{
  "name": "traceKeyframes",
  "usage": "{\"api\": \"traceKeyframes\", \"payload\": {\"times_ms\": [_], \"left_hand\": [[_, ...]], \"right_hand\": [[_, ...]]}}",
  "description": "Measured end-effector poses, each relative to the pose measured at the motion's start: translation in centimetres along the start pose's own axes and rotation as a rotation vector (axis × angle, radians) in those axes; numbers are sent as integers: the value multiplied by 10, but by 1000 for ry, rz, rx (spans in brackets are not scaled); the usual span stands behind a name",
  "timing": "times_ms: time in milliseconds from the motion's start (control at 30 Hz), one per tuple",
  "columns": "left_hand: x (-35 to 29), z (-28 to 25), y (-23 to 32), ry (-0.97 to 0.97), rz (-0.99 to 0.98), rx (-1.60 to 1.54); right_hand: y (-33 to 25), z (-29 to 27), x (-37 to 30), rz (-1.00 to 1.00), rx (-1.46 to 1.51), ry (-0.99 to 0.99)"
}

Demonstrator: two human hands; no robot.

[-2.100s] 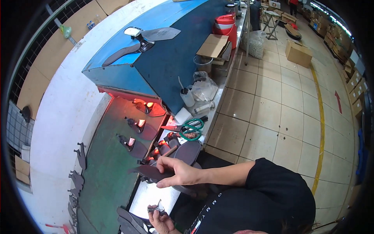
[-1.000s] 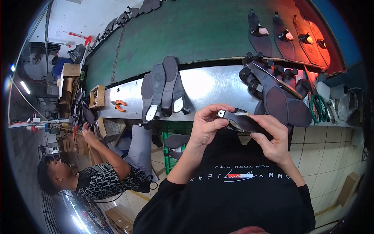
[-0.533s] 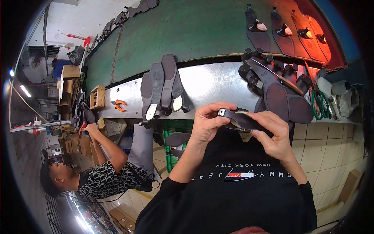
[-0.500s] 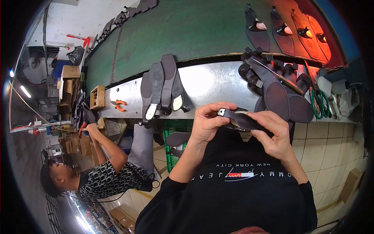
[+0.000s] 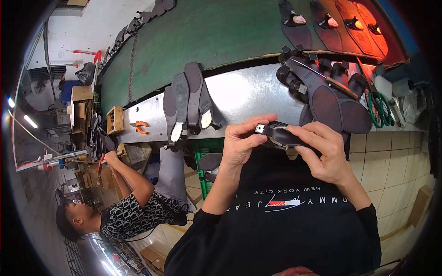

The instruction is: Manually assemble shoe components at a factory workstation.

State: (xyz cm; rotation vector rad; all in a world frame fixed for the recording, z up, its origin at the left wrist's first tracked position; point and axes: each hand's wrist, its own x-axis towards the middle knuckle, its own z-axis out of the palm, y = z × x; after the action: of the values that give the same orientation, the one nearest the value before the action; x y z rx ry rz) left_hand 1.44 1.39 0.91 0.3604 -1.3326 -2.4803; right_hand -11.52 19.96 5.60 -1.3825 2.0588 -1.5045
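Observation:
Above the bench's near edge I hold a black, curved shoe (image 5: 279, 134) between both hands. My left hand (image 5: 238, 145) pinches its left end, beside a small whitish tip with a dark hole. My right hand (image 5: 323, 149) has thumb and fingers closed on the right end, covering part of it. Left of my hands, several dark shoe soles (image 5: 194, 83) overlap on the metal bench (image 5: 239, 92), some with white ends. Beyond my right hand lies a pile of dark soles (image 5: 327, 103) and black shoe parts, with a long tool across it.
A green conveyor belt (image 5: 212, 37) runs behind the bench, carrying shoes (image 5: 294, 20) toward an orange-lit opening. Orange-handled pliers (image 5: 140, 127) and a wooden box (image 5: 114, 120) sit at left; green-handled scissors (image 5: 380, 110) at right. At left another person (image 5: 138, 198) grips a red-handled tool.
The shoe has turned slightly in my fingers, showing more of its rounded black side. My view has shifted a little. Both hands keep their hold.

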Motion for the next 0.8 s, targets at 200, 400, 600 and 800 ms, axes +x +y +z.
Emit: {"api": "traceKeyframes", "payload": {"times_ms": [200, 400, 600, 800], "left_hand": [[1, 0, 1, -33, 24, 30], [1, 0, 3, -104, 126, 167], [0, 1, 7, -143, 233, 356], [-1, 1, 1, -173, 268, 345]], "right_hand": [[-1, 0, 2, -49, -35, 2], [-4, -2, 4, -66, -67, -15], [-6, -5, 3, -63, -61, -25], [-6, -3, 2, -51, -74, -38]]}}
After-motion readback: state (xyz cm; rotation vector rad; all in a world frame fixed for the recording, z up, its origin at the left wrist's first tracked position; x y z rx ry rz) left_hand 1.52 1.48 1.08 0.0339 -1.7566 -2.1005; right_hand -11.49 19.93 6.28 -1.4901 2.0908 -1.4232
